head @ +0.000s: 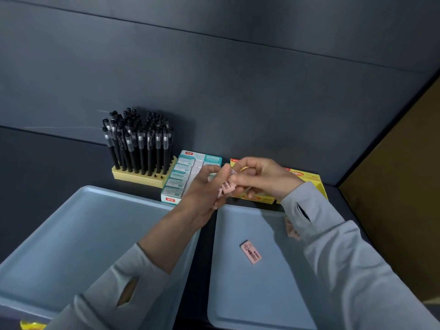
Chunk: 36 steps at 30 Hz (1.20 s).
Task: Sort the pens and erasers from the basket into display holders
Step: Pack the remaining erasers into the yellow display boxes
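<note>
My left hand [204, 189] and my right hand [259, 179] meet above the gap between two pale blue trays, and together they grip a few pink erasers [228, 186]. One more pink eraser [250, 252] lies flat in the right tray [238, 306]. Another pink eraser [291, 231] shows partly from under my right sleeve. Behind my hands a teal display box [183, 177] holds rows of white erasers. A yellow display box [307, 179] stands to its right, mostly hidden by my right hand. Several black pens [140, 141] stand upright in a yellow holder [140, 177] at the back left.
The left tray [71, 234] lies under my left forearm. A dark wall closes the back of the shelf. A brown panel [404, 186] bounds the right side. A scrap of yellow packaging [31, 326] shows at the bottom left corner.
</note>
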Each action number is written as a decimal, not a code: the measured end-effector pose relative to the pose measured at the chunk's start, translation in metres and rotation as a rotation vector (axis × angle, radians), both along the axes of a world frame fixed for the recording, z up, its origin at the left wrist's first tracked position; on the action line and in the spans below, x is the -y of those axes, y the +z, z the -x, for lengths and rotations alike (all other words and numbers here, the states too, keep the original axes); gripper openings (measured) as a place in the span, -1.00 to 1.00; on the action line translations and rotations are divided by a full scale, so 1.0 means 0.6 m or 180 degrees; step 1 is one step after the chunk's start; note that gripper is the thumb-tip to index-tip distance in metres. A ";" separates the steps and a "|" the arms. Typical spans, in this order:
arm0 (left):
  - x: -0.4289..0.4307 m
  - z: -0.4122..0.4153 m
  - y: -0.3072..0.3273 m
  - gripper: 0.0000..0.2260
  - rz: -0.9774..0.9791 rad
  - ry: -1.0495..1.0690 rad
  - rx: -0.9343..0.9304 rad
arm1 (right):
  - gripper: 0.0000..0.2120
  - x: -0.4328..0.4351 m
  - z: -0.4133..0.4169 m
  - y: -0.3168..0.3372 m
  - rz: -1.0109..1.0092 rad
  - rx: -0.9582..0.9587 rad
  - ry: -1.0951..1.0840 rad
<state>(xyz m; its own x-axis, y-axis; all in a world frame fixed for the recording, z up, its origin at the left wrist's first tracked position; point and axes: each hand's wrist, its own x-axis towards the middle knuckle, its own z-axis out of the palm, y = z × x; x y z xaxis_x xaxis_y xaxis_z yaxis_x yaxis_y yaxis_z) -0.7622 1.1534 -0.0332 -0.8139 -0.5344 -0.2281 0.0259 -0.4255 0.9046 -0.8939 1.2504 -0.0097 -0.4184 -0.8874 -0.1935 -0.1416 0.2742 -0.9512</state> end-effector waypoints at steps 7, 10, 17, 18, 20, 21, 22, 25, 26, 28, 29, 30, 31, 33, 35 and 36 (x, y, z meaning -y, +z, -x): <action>0.000 0.016 0.006 -0.76 -0.0285 0.0035 0.0177 | -0.86 -0.027 0.047 -0.021 0.0498 -0.0012 -0.0930; 0.004 0.014 0.001 -0.80 -0.0490 -0.0017 0.0249 | -0.82 -0.031 0.070 -0.043 0.0631 0.0069 -0.1327; 0.006 0.010 -0.003 -0.82 -0.0558 -0.0090 0.0236 | -0.85 -0.030 0.085 -0.070 0.0728 0.0050 -0.1565; 0.007 0.010 -0.005 -0.84 -0.0565 -0.0103 0.0214 | -0.82 -0.030 0.087 -0.072 0.0710 -0.0033 -0.1596; 0.011 0.010 -0.007 -0.85 -0.0663 -0.0087 0.0182 | -0.79 -0.030 0.093 -0.074 0.0617 -0.0217 -0.1659; 0.012 0.009 -0.008 -0.83 -0.0746 -0.0071 0.0166 | -0.79 -0.028 0.096 -0.076 0.0530 -0.0367 -0.1681; 0.013 0.009 -0.008 -0.80 -0.0813 -0.0065 0.0150 | -0.79 -0.027 0.099 -0.078 0.0417 -0.0562 -0.1698; 0.012 0.007 -0.008 -0.73 -0.0783 -0.0075 0.0153 | -0.83 -0.017 0.104 -0.092 -0.0016 -0.1392 -0.1785; 0.012 0.006 -0.009 -0.72 -0.0728 -0.0082 0.0170 | -0.84 -0.013 0.103 -0.094 -0.0130 -0.1646 -0.1821; 0.011 0.003 -0.011 -0.73 -0.0613 -0.0142 0.0184 | -0.85 -0.006 0.100 -0.096 -0.0198 -0.1847 -0.1837; 0.010 0.002 -0.012 -0.75 -0.0575 -0.0184 0.0182 | -0.86 -0.003 0.098 -0.097 -0.0205 -0.1873 -0.1798; 0.009 0.000 -0.014 -0.78 -0.0553 -0.0215 0.0181 | -0.86 -0.002 0.096 -0.097 -0.0237 -0.1914 -0.1734; 0.008 -0.001 -0.015 -0.81 -0.0542 -0.0241 0.0176 | -0.86 -0.001 0.094 -0.097 -0.0297 -0.1972 -0.1661; 0.007 -0.001 -0.018 -0.88 -0.0489 -0.0319 0.0139 | -0.86 0.000 0.091 -0.099 -0.0415 -0.2127 -0.1544; 0.007 0.000 -0.020 -0.95 -0.0378 -0.0425 0.0126 | -0.88 0.003 0.092 -0.100 -0.0461 -0.2347 -0.1458; 0.006 0.001 -0.021 -0.97 -0.0327 -0.0477 0.0117 | -0.88 0.004 0.092 -0.101 -0.0471 -0.2445 -0.1413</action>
